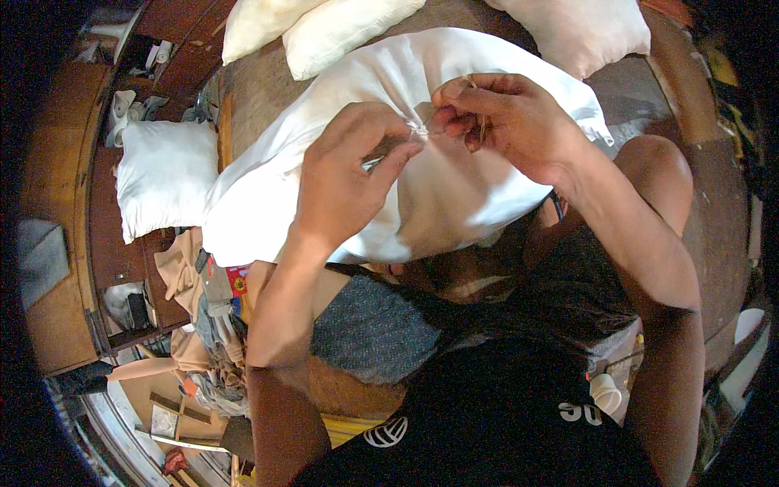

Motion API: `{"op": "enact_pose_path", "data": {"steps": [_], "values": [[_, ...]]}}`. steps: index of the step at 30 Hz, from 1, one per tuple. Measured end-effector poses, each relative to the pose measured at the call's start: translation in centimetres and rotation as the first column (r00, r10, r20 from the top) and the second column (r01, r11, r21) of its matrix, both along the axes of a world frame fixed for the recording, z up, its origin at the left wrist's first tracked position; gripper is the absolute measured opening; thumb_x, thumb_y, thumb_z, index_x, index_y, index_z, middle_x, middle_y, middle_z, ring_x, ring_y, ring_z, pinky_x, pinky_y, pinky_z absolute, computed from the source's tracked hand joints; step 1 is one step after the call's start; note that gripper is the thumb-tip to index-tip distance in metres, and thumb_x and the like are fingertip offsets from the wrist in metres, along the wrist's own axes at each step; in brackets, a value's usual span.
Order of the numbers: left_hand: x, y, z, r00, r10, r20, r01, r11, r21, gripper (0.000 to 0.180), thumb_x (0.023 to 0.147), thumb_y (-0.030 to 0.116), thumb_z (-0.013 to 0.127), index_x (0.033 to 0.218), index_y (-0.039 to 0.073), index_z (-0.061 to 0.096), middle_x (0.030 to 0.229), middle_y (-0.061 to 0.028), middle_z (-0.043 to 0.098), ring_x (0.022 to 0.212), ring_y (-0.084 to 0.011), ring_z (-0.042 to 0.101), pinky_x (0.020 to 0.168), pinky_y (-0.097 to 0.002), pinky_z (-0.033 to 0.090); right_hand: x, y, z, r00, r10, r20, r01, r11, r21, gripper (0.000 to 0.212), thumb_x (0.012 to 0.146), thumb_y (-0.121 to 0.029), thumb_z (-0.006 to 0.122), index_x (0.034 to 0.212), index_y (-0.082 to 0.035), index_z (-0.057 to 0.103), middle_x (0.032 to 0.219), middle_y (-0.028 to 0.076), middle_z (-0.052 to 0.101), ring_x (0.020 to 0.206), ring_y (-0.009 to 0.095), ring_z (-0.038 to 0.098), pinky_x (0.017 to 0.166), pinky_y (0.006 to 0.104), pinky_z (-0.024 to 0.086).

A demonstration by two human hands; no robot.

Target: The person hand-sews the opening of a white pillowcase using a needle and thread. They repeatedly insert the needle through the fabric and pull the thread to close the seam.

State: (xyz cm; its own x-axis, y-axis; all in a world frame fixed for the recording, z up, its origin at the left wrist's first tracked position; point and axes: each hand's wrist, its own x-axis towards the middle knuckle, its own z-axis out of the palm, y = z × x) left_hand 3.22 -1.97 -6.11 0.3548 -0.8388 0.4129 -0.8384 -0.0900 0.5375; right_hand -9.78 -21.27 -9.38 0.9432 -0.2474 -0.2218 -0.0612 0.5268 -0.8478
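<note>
A large white pillow (324, 174) lies across my lap, its cloth gathered into puckers near the middle. My left hand (349, 166) is closed in a pinch on the puckered edge of that cloth. Just to the right, my right hand (507, 118) is closed too, its fingertips around a thin, yellowish, needle-like piece (484, 130). The fingertips of both hands are close together but apart. A fine line seems to stretch between them; it is too faint to make out fully.
More white pillows (345, 36) lie beyond my hands, with another pillow (580, 32) at the far right. One smaller pillow (168, 174) rests on the left by a wooden cabinet (61, 162). Crumpled cloths (215, 333) hang below it. A white cup (604, 394) stands low on the right.
</note>
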Motion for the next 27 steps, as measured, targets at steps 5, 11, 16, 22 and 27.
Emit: {"op": "enact_pose_path", "data": {"steps": [5, 11, 16, 22, 27], "values": [[0.0, 0.0, -0.4, 0.975, -0.006, 0.222, 0.018, 0.999, -0.052, 0.009, 0.088, 0.004, 0.077, 0.096, 0.002, 0.074, 0.103, -0.0119, 0.072, 0.089, -0.0258, 0.072, 0.075, -0.0334, 0.058, 0.1, -0.1, 1.0, 0.998, -0.04, -0.056, 0.029, 0.984, -0.175, 0.025, 0.104, -0.02, 0.063, 0.111, 0.0, 0.075, 0.095, 0.006, 0.075, 0.083, 0.012, 0.068, 0.075, 0.0271, 0.056], [0.8, 1.5, 1.6, 0.992, -0.019, 0.128, 0.017, 1.0, 0.015, 0.006, 0.088, 0.002, 0.074, 0.094, 0.002, 0.073, 0.102, -0.0118, 0.073, 0.093, -0.0282, 0.071, 0.08, -0.0354, 0.056, -2.0, -3.8, 1.2, 0.991, 0.128, 0.04, -0.029, 0.495, -0.868, 0.029, 0.105, -0.001, 0.051, 0.129, 0.003, 0.068, 0.121, 0.009, 0.073, 0.099, 0.013, 0.068, 0.082, 0.0284, 0.057], [0.6, 1.7, 2.4, 0.987, 0.017, 0.157, -0.02, 1.0, 0.013, 0.004, 0.088, -0.001, 0.072, 0.09, 0.001, 0.07, 0.102, -0.0137, 0.072, 0.095, -0.0298, 0.071, 0.084, -0.0359, 0.056, -2.1, -5.2, 1.8, 0.981, 0.175, 0.086, -0.022, 0.538, -0.843, 0.031, 0.099, 0.004, 0.057, 0.128, 0.002, 0.069, 0.123, 0.011, 0.073, 0.114, 0.019, 0.067, 0.1, 0.0316, 0.052], [1.3, 2.7, 3.7, 0.974, 0.063, 0.216, -0.053, 0.997, -0.049, 0.007, 0.088, -0.006, 0.068, 0.094, -0.002, 0.067, 0.104, -0.0175, 0.072, 0.095, -0.0322, 0.071, 0.085, -0.0358, 0.055, -2.9, -4.6, 1.9, 0.991, 0.089, 0.098, 0.096, 0.019, -0.995, 0.027, 0.087, -0.002, 0.068, 0.114, 0.001, 0.072, 0.115, 0.018, 0.072, 0.115, 0.033, 0.066, 0.106, 0.0409, 0.05], [1.9, 4.2, 5.1, 0.956, 0.154, 0.249, -0.125, 0.984, -0.127, 0.009, 0.09, -0.01, 0.065, 0.097, -0.004, 0.066, 0.104, -0.0178, 0.073, 0.096, -0.0289, 0.072, 0.085, -0.0348, 0.056, -2.7, -5.8, 1.0, 0.997, -0.069, 0.045, 0.028, -0.231, -0.973, 0.01, 0.092, -0.006, 0.065, 0.101, -0.002, 0.069, 0.098, 0.019, 0.069, 0.1, 0.041, 0.063, 0.092, 0.0502, 0.051]]}}
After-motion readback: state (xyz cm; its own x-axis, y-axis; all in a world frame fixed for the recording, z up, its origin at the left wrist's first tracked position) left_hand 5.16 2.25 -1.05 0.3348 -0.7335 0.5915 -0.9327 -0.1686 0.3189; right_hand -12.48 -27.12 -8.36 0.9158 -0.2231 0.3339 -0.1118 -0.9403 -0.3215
